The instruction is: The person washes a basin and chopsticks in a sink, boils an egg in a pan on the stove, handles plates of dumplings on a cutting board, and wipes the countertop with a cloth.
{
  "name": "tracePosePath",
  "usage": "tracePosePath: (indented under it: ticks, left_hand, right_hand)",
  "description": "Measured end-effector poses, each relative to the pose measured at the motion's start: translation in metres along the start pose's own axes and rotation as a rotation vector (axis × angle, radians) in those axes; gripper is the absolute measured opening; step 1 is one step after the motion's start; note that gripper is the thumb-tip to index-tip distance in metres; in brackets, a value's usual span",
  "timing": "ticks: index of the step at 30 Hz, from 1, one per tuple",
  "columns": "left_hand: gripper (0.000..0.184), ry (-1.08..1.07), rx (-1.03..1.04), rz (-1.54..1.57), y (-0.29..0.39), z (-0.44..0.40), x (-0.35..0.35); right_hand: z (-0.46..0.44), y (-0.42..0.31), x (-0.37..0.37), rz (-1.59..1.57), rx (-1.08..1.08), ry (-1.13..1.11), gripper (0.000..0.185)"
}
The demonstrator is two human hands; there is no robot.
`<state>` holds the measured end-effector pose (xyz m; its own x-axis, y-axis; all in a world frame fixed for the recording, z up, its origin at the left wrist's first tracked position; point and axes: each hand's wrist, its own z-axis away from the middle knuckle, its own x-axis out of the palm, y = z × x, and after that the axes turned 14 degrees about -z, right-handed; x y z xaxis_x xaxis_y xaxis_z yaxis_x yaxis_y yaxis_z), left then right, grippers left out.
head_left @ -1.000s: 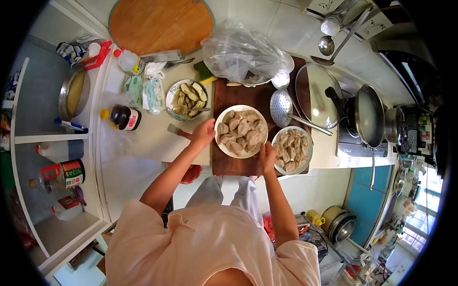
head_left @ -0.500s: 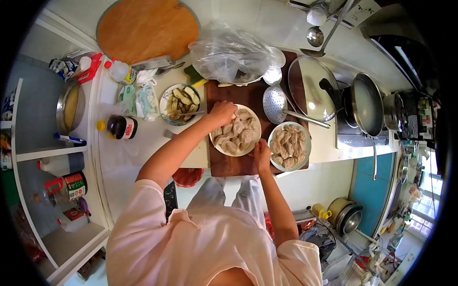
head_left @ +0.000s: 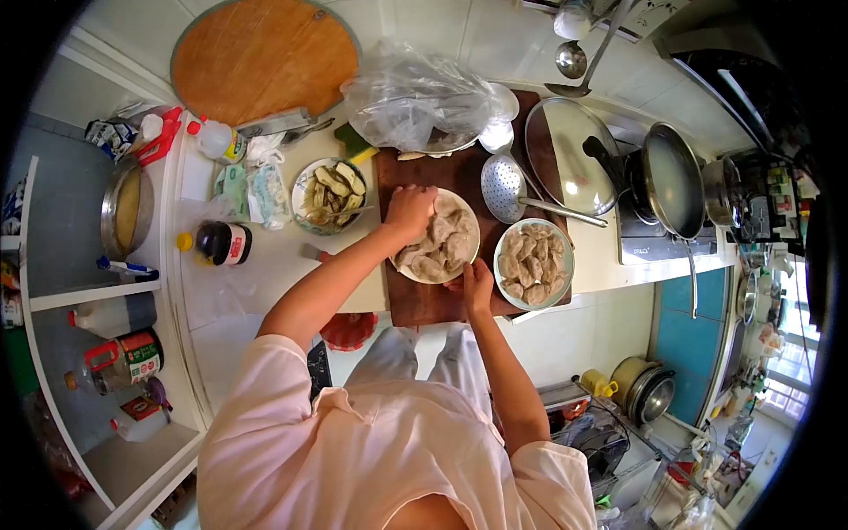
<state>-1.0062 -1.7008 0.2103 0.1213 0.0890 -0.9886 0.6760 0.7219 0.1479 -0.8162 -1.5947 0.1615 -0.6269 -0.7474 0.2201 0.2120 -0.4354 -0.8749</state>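
A white plate of dumplings (head_left: 442, 238) rests on the dark wooden board (head_left: 411, 305). My left hand (head_left: 412, 212) is at the plate's upper left edge, its fingers bent over the rim; whether they pinch a dumpling is hidden. At the lower right rim, my right hand (head_left: 477, 284) grips the plate. Just right of it stands a second plate of dumplings (head_left: 533, 264). A perforated skimmer (head_left: 505, 188) lies above that plate. To the left is a bowl of sliced vegetables (head_left: 329, 196) with a spoon in it.
A plastic bag (head_left: 415, 97) covers a dish behind the board. A glass lid (head_left: 574, 155) leans at the right, beside a pan (head_left: 673, 181) on the stove. At the left are a dark sauce bottle (head_left: 223, 243) and a round wooden board (head_left: 265, 62).
My left hand has moved from the plate's left rim to its upper left edge. My right hand has stayed at the lower right rim. The whole view has shifted slightly.
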Motion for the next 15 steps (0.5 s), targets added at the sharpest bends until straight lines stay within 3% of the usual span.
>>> tracePosePath:
  ticks: [3, 6, 7, 8, 9, 11, 15]
  left_hand:
    - [0.024, 0.181, -0.095, 0.315, -0.009, 0.004, -0.02]
    - [0.027, 0.084, -0.296, 0.631, -0.005, 0.02, -0.024]
    - [0.032, 0.132, -0.184, 0.33, -0.001, 0.025, -0.028]
    - [0.035, 0.146, -0.178, 0.302, 0.003, 0.026, -0.026]
    - [0.038, 0.167, -0.173, 0.272, 0.006, 0.023, -0.022]
    - [0.052, 0.129, -0.15, 0.331, 0.007, 0.014, -0.015]
    - [0.055, 0.086, 0.019, 0.185, 0.014, -0.005, -0.016]
  right_hand:
    - [-0.006, -0.015, 0.007, 0.031, -0.012, 0.019, 0.019]
    - [-0.006, -0.029, 0.0, 0.364, -0.222, 0.016, 0.019]
    - [-0.01, -0.033, -0.008, 0.561, -0.335, -0.002, 0.02]
    - [-0.014, -0.036, -0.012, 0.754, -0.453, -0.024, 0.021]
    - [-0.015, -0.043, -0.008, 0.71, -0.406, 0.003, 0.023]
    - [-0.028, -0.048, -0.007, 0.779, -0.531, -0.023, 0.022]
    - [-0.037, -0.061, -0.009, 0.85, -0.594, -0.085, 0.022]
